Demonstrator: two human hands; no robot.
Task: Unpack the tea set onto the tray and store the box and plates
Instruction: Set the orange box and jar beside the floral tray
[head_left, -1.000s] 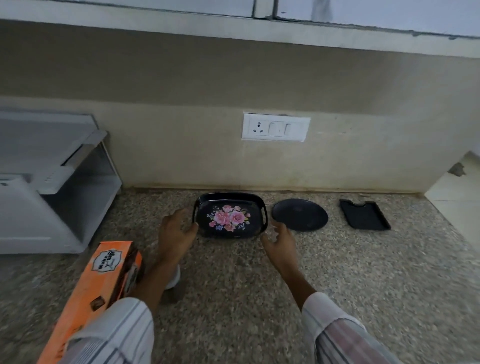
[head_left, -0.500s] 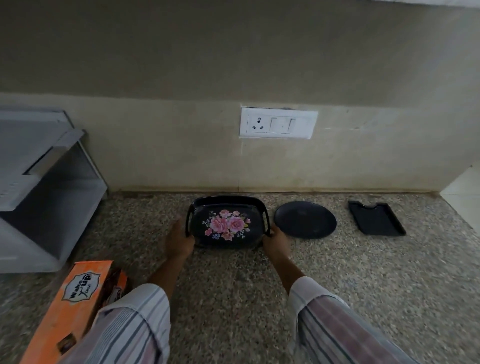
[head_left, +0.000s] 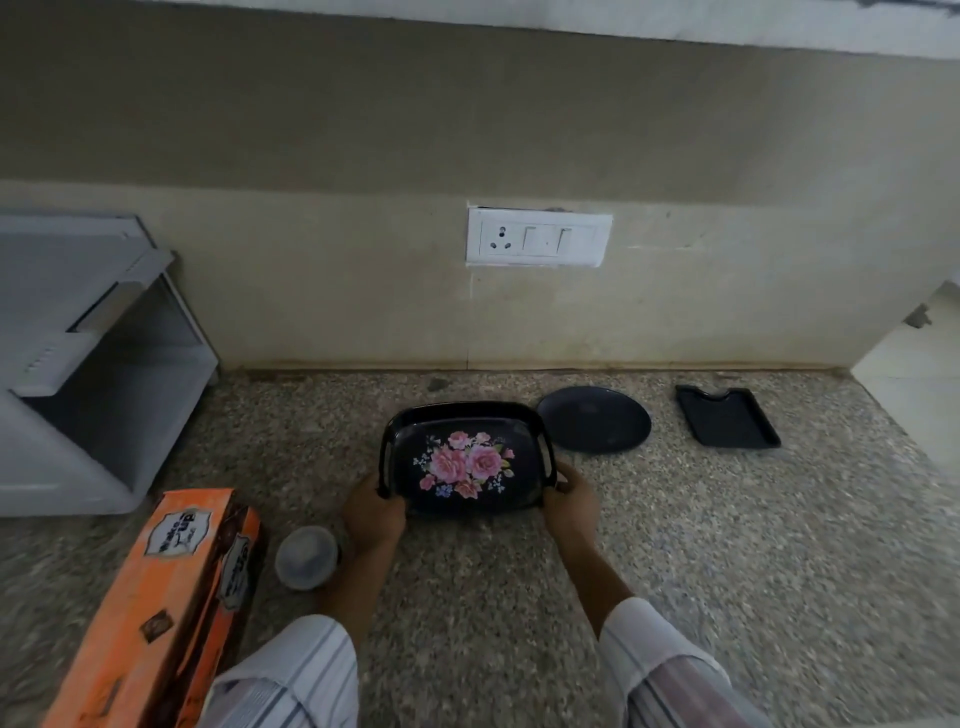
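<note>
Black and glossy, one tray (head_left: 467, 457) with a pink rose print lies on the speckled granite counter (head_left: 727, 545), near the wall. Two hands grip it: the left hand (head_left: 373, 512) wraps its fingers over the near left corner by the handle, and the right hand (head_left: 570, 501) curls its fingers around the near right corner. Whether the tray is flat on the stone or slightly lifted, I cannot tell.

One round dark plate (head_left: 595, 418) sits just beside the tray's far right corner, flat on the counter. One dark rectangular plate (head_left: 727, 423) lies farther right, apart from the round one. One orange box (head_left: 156, 608) lies lengthwise at the near left, and one pale cup (head_left: 306, 557) stands between it and the left forearm.

Two striped sleeves (head_left: 291, 675) show at the bottom edge. One white open shelf unit (head_left: 93, 364) stands at the far left of the counter. On the beige wall (head_left: 311, 286) behind is one white socket-and-switch plate (head_left: 537, 240).
</note>
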